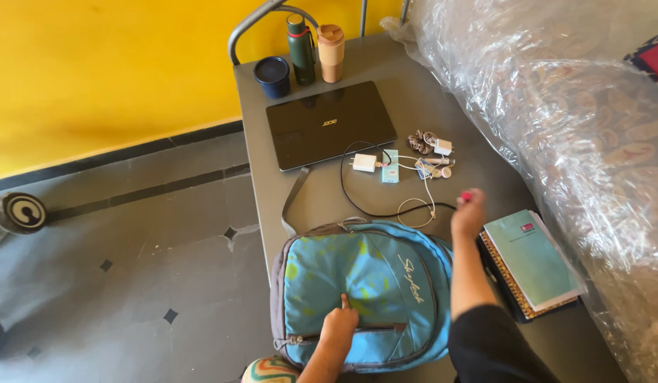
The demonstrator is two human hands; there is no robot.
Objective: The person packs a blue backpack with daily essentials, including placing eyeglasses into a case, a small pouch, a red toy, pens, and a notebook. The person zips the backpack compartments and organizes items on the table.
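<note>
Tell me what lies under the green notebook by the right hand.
Under the green notebook lies a spiral-bound book, its patterned edge and wire binding showing along the left side, on the grey table. The rest of its cover is hidden, and anything beneath cannot be seen.

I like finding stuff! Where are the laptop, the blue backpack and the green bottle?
laptop (331, 124): head view, middle of its closed black lid.
blue backpack (357, 284): head view, front panel.
green bottle (301, 55): head view, its body.
</note>
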